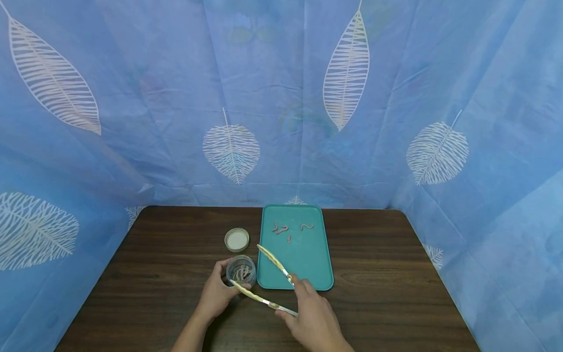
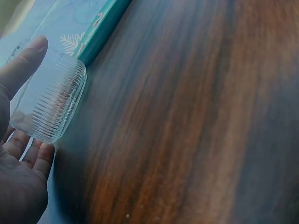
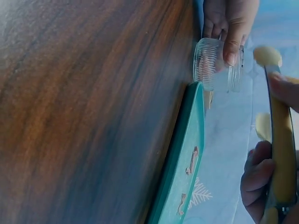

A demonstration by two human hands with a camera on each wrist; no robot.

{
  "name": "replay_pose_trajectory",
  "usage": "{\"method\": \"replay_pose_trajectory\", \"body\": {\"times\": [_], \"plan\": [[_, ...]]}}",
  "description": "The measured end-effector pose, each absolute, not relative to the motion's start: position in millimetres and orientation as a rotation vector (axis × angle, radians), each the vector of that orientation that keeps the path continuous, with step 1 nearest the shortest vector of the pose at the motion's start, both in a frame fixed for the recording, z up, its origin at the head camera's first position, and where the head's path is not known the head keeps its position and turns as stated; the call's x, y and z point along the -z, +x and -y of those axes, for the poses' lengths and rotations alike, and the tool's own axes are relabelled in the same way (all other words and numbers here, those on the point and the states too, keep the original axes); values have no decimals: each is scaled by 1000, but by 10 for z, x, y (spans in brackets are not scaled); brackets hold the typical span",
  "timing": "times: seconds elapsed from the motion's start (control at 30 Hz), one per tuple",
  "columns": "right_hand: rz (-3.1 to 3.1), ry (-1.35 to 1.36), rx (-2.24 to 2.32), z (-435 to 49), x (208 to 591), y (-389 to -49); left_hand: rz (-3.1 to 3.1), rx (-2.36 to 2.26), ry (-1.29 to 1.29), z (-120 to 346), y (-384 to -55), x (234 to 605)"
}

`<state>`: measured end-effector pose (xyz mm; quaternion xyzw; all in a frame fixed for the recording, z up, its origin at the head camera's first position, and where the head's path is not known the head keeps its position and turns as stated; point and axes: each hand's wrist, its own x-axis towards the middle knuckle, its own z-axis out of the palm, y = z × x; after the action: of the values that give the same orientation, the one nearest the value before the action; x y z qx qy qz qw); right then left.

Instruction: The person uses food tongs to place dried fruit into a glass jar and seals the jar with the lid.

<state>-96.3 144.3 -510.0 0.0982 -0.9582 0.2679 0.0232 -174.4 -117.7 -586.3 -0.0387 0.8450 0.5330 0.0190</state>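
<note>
The right hand's (image 1: 314, 313) thumb and fingers hold a pair of tongs (image 1: 272, 260) from either side, leaving its arms spread wide, a hold that likely lets the squeeze set the gap. In the head view, one tip shows at the near rim of a clear ridged jar (image 2: 65, 93) and the other over the tray's left edge; whether either touches is hard to tell. The left hand (image 1: 215, 293) curls thumb and fingers around the jar, which stands upright on the table, a grip that appears meant to steady it. Thin strands (image 1: 242, 274) lie inside, reachable through the uncovered mouth. Beside the jar sits a teal tray (image 1: 299, 264), close enough to keep any carry short; a few pinkish worm-like pieces (image 1: 282, 230) lie apart on its far half, the near half bare. The round lid (image 1: 237, 240) rests just beyond the jar, seemingly set there to clear the mouth. All stand on a dark wooden table (image 1: 374, 254) before a blue leaf-print cloth (image 1: 176, 98).
</note>
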Motion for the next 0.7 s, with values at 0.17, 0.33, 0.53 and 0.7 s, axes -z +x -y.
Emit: {"method": "replay_pose_trajectory", "body": {"times": [0.17, 0.33, 0.53, 0.7], "plan": [[2930, 223, -878, -1429, 5105, -970, -2620, -1655, -111, 1185, -1745, 5864], [2899, 166, -835, -1467, 5098, -1026, -2625, -1648, -92, 1177, -1746, 5869], [2876, 132, -768, -1597, 5078, -1133, -2617, -1648, -104, 1170, -1737, 5862], [2852, 110, -774, -1738, 5098, -1230, -2615, -1650, -97, 1180, -1729, 5844]]}}
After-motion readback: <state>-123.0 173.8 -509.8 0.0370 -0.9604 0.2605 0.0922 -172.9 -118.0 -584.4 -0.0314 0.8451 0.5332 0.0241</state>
